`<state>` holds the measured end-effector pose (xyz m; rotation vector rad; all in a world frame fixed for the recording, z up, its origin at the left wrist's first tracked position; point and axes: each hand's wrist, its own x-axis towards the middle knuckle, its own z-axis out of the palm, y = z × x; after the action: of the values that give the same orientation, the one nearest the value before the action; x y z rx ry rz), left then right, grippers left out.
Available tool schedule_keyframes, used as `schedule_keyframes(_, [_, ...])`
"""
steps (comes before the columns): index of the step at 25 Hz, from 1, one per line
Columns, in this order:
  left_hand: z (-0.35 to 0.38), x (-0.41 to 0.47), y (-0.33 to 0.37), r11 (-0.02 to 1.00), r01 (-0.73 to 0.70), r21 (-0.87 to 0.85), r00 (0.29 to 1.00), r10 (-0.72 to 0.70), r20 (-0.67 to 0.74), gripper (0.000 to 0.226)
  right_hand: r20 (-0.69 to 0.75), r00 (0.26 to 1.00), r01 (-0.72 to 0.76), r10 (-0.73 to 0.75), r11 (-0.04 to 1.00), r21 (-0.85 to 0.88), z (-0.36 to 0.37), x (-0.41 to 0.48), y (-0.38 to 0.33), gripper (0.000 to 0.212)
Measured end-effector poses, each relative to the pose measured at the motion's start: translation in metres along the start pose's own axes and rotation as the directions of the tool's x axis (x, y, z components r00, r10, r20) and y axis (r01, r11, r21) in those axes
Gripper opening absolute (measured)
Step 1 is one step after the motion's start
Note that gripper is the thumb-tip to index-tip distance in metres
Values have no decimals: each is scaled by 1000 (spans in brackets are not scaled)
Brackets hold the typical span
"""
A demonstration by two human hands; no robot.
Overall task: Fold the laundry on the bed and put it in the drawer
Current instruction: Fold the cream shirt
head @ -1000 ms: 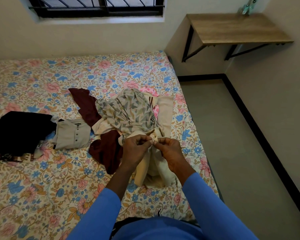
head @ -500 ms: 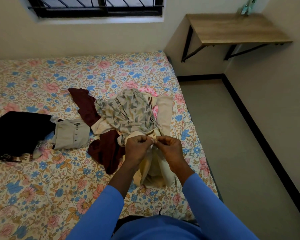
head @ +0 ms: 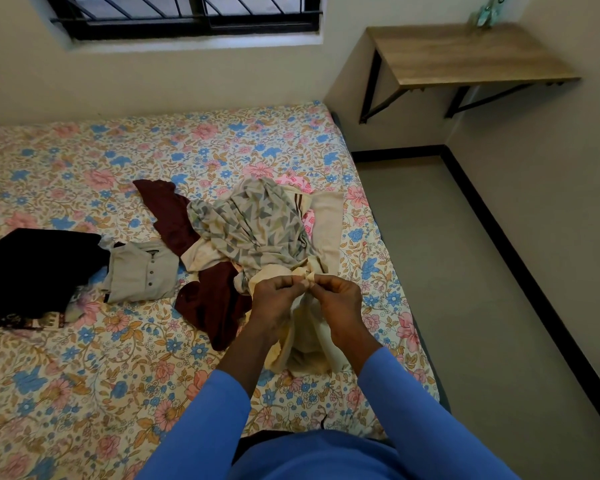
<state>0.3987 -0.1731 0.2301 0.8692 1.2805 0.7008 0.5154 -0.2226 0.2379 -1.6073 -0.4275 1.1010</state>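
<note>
Left hand (head: 278, 299) and right hand (head: 340, 303) pinch the cream garment's (head: 309, 337) bunched edge between them, cloth hanging below.

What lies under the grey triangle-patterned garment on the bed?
Under the patterned garment show a maroon garment, a cream cloth and a bit of pink fabric. How far each runs beneath it is hidden.

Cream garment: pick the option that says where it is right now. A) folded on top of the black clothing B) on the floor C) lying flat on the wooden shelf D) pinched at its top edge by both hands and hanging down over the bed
D: the left hand and right hand pinch the top edge of the cream garment, which hangs over the bed.
</note>
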Motion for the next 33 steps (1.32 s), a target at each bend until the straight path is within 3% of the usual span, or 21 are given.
schedule_keyframes(4, [1,1,5,994,78,76,997,-75,-35,9,6,1000,-2,2,1000,-28,1,-2,5,21])
schedule_keyframes(7, [-3,2,10,975,221,-14,975,-221,17,8,1,1000,20,-20,997,-68,2,-1,5,18])
schedule_keyframes(11, [-6,-3,4,994,-49,95,999,50,-11,3,3,1000,-11,11,1000,7,1,1,3,16])
schedule_keyframes(15, [-5,-8,-2,859,-327,395,932,362,-15,8,27,995,-97,96,994,54,1,5,3,5])
schedule_keyframes(18, [-10,-7,-3,851,-374,370,924,378,63,11,25,989,-150,148,986,76,0,11,8,13])
schedule_keyframes(22, [-15,-4,0,970,-194,144,981,189,45,9,50,987,-159,154,979,130,-4,15,9,20])
schedule_keyframes(24, [-13,-5,2,986,-143,82,989,146,-33,5,71,989,-142,134,981,130,-4,16,10,17])
schedule_keyframes(27, [-11,-10,4,862,-277,424,895,393,-213,6,121,985,-135,124,987,88,-1,13,8,11])
schedule_keyframes(29, [-8,-12,5,743,-339,577,847,508,-156,10,151,980,-142,133,989,49,0,14,9,10])
schedule_keyframes(31, [-7,-11,3,723,-379,578,853,515,-84,14,175,972,-171,159,984,54,0,13,9,9])
schedule_keyframes(33, [-7,-7,1,771,-404,493,872,488,-48,12,207,963,-196,173,976,96,1,13,8,12])
